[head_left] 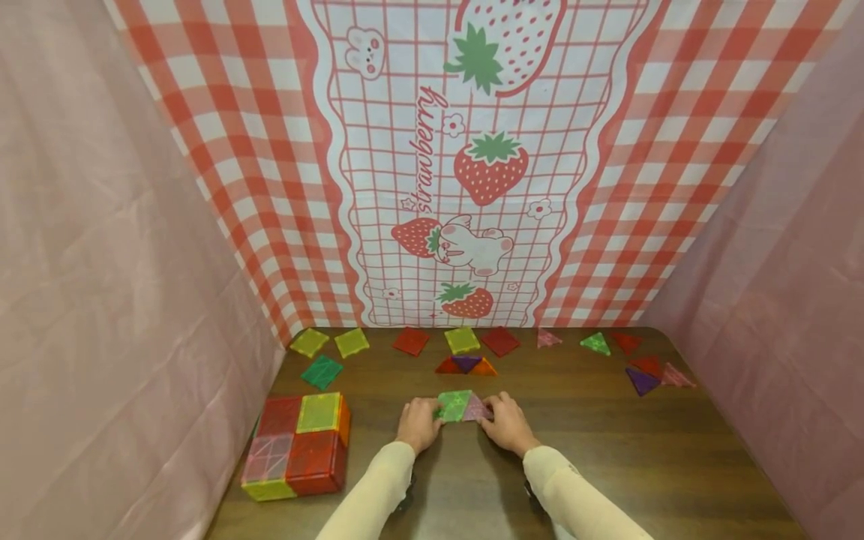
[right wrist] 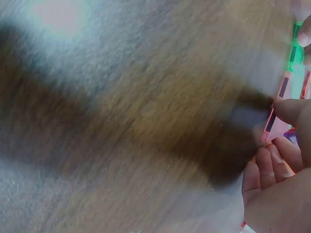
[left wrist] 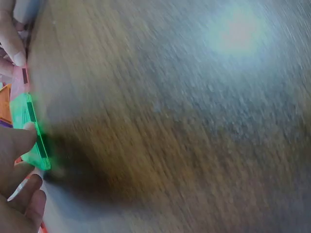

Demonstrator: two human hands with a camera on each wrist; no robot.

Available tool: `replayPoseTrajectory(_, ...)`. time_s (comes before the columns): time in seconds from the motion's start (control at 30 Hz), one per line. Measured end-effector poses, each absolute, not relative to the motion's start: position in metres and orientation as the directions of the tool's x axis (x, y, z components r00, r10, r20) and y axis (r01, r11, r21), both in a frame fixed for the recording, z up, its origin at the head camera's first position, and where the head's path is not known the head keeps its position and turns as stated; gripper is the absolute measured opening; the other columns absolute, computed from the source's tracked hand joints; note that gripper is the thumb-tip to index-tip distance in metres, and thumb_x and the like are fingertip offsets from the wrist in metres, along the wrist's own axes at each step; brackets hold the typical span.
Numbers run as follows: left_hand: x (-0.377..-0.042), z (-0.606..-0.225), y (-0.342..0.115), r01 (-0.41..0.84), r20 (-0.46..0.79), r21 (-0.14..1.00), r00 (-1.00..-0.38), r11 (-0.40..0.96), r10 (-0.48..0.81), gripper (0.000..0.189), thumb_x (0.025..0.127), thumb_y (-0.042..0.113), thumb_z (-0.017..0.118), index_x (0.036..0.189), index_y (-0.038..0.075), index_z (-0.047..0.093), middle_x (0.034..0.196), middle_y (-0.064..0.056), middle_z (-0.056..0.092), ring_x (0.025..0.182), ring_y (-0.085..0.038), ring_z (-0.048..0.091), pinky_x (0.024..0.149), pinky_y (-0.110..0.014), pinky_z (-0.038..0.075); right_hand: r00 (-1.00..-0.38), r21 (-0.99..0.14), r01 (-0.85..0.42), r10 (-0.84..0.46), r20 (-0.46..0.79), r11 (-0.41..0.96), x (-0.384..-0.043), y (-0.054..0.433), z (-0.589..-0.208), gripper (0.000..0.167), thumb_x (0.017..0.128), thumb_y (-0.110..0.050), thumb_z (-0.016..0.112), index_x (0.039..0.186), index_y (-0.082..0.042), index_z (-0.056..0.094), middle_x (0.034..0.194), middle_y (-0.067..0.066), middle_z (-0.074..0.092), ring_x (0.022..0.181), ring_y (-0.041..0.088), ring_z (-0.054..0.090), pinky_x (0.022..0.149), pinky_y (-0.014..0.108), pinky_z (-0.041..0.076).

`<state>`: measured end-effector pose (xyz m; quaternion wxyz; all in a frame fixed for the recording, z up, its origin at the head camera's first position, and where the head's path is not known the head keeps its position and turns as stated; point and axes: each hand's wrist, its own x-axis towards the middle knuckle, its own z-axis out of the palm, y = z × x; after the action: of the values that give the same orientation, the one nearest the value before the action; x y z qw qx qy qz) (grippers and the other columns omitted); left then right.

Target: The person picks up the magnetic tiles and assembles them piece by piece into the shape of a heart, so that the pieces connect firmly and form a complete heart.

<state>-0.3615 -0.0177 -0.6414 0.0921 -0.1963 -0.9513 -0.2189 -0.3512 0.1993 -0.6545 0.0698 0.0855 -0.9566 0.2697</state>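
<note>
My left hand pinches a green translucent magnetic tile piece by its left end, thumb on the near edge in the left wrist view. Against its right side lies a pink triangular magnetic tile, edge to edge. The right hand pinches that pink tile between thumb and fingers. In the right wrist view, dark magnet strips show along the near edges of the pink tile and the green piece. Just beyond them sits a row of red, purple and orange triangles on the table.
At the left stands a block of stacked tiles, red, yellow and pink on top. Several square tiles lie along the table's far edge, with a teal square at left. Loose triangles lie at far right. Cloth surrounds the table.
</note>
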Motion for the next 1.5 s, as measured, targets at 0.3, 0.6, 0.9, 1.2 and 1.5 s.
replayPoseTrajectory(0.3,-0.370,-0.633,-0.012,0.369,0.298,0.616,-0.927,0.696,0.228,0.033,0.078,-0.013,0.072,0.107,0.001,0.068,0.096,-0.015,0.068,0.086,-0.027,0.068,0.074,-0.042,0.058,-0.984,-0.686,-0.161,-0.062,0.167,0.710,-0.355,0.202,-0.647,0.031,0.081,-0.003,0.080,0.108,-0.005,0.065,0.087,0.005,0.068,0.079,0.018,0.063,0.071,0.037,0.052)
replayPoseTrajectory(0.6,-0.392,-0.619,-0.007,0.426,0.423,0.508,-0.881,0.749,0.214,0.015,0.082,-0.005,0.074,0.094,0.005,0.073,0.086,-0.009,0.069,0.079,-0.029,0.070,0.069,-0.043,0.057,-0.958,-0.582,-0.230,-0.077,0.276,0.780,-0.373,0.202,-0.635,0.013,0.092,-0.008,0.072,0.104,-0.005,0.074,0.097,0.012,0.072,0.091,0.030,0.068,0.082,0.048,0.056)
replayPoseTrajectory(0.9,-0.401,-0.614,0.003,0.392,0.386,0.503,-0.899,0.771,0.205,0.011,0.086,0.000,0.074,0.096,0.006,0.074,0.089,-0.008,0.069,0.084,-0.032,0.071,0.070,-0.046,0.058,-0.958,-0.555,-0.184,-0.021,0.287,0.811,-0.382,0.201,-0.633,0.012,0.090,-0.007,0.072,0.101,-0.004,0.075,0.094,0.013,0.071,0.092,0.034,0.069,0.084,0.050,0.056)
replayPoseTrajectory(1.2,-0.403,-0.616,0.010,0.411,0.402,0.522,-0.891,0.747,0.210,0.007,0.090,0.002,0.072,0.096,0.001,0.075,0.087,-0.013,0.071,0.083,-0.032,0.071,0.075,-0.044,0.059,-0.941,-0.562,-0.203,-0.001,0.338,0.802,-0.379,0.199,-0.637,0.014,0.092,-0.003,0.067,0.105,-0.001,0.072,0.091,0.014,0.068,0.086,0.032,0.067,0.079,0.048,0.056)
replayPoseTrajectory(1.5,-0.400,-0.620,0.012,0.414,0.380,0.539,-0.897,0.734,0.227,0.015,0.091,0.001,0.068,0.104,-0.003,0.074,0.096,-0.018,0.073,0.091,-0.035,0.071,0.082,-0.046,0.059,-0.927,-0.582,-0.202,0.038,0.373,0.788,-0.383,0.201,-0.642,0.012,0.092,-0.002,0.066,0.102,-0.001,0.073,0.096,0.017,0.072,0.094,0.037,0.070,0.085,0.051,0.056)
